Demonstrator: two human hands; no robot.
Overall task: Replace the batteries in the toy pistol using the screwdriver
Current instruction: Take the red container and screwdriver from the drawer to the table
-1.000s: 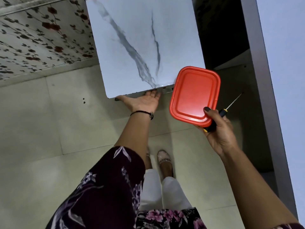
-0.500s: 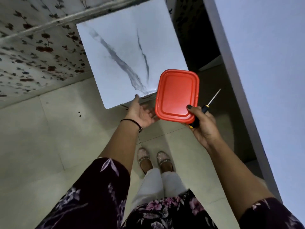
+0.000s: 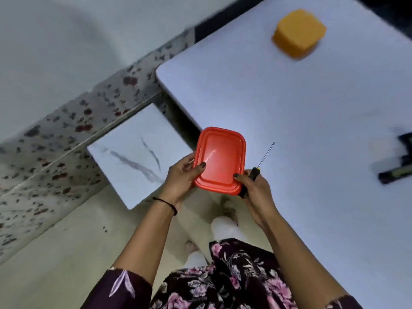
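Above the near edge of the white worktop, the screwdriver is gripped by its black handle in the right hand. Its shaft is pointed away and slightly right. A red container, contents unseen, is held between that hand and the left hand. The screwdriver is pressed against the container's right rim.

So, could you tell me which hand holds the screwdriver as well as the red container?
The right hand: it grips the screwdriver against the red container; the left hand holds only the container's other edge.
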